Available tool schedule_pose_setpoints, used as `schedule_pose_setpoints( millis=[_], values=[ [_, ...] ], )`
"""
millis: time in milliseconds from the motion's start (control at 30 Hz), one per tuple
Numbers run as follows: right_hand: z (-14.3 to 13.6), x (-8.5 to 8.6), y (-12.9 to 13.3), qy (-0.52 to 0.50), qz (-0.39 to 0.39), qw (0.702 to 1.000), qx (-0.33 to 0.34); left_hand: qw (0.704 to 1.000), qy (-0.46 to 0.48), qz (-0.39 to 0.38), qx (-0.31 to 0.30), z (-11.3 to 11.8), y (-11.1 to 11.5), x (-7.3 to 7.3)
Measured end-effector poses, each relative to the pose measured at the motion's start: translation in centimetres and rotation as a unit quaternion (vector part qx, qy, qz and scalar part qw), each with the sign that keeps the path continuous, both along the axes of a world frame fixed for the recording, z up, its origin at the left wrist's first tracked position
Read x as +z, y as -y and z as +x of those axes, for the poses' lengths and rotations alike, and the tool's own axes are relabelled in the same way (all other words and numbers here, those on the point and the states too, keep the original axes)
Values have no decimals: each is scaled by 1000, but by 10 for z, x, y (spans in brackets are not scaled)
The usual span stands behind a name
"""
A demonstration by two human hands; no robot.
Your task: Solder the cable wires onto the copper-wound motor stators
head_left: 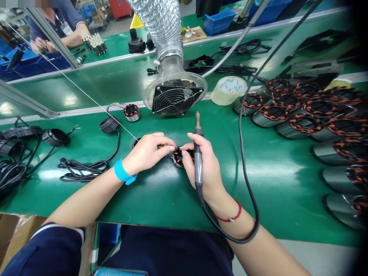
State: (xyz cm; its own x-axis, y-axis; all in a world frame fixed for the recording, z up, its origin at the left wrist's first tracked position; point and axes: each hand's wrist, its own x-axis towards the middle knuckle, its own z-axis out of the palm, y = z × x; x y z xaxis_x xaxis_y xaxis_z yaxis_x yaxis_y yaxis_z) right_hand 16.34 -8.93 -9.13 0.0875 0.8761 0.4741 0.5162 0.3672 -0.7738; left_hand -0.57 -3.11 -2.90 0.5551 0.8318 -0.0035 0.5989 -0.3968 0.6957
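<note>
My right hand [205,165] has a soldering iron [198,161] tucked against it, tip pointing up and away, while its thumb and forefinger pinch at a motor stator [177,156]. That stator, with orange-copper windings, lies on the green bench between my hands and is partly covered by my fingers. My left hand [152,151] is closed in a pinch at the stator's upper left edge, by thin coloured wires [162,146]. Beneath the left hand a black round part [136,142] peeks out. Exactly what the left fingertips grip is too small to make out.
Rows of stators [299,111] fill the right side. Ahead stands a fume extractor fan [175,99], beside a tape roll [228,90]. Black cables [83,168] with round caps [56,137] lie left. The iron's cord [244,168] loops over my right forearm. Another person's hands [44,46] are beyond the partition.
</note>
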Motion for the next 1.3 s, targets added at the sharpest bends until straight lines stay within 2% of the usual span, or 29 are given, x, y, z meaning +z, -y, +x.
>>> schedule_pose_setpoints(
  millis=[67, 167, 233, 533, 700, 833, 1067, 1200, 1300],
  values=[
    [2, 1, 1, -1, 11, 1000, -2, 999, 7, 5, -36, -8, -3, 6],
    [3, 2, 2, 35, 42, 997, 47, 994, -16, 14, -110, -20, -8, 14],
    [2, 2, 3, 58, 49, 994, 76, 990, -30, 28, -134, -23, -10, 14],
    [4, 2, 2, 65, 36, 994, 84, 992, -71, 37, -101, -11, -1, 1],
    [5, 2, 0, 56, 17, 994, 93, 994, -55, 13, -97, -12, -1, 6],
    [1, -1, -6, 54, 11, 993, 102, 997, -60, 0, -51, -15, -3, 13],
    [-3, -12, -10, -9, -9, 998, 64, 980, -168, 28, -103, 0, 8, 10],
    [2, -13, -7, -13, -9, 999, 42, 983, -179, 21, -46, -4, -1, 10],
    [12, -11, -5, -29, 13, 999, 10, 983, -174, 25, 61, -27, -20, 13]
  ],
)
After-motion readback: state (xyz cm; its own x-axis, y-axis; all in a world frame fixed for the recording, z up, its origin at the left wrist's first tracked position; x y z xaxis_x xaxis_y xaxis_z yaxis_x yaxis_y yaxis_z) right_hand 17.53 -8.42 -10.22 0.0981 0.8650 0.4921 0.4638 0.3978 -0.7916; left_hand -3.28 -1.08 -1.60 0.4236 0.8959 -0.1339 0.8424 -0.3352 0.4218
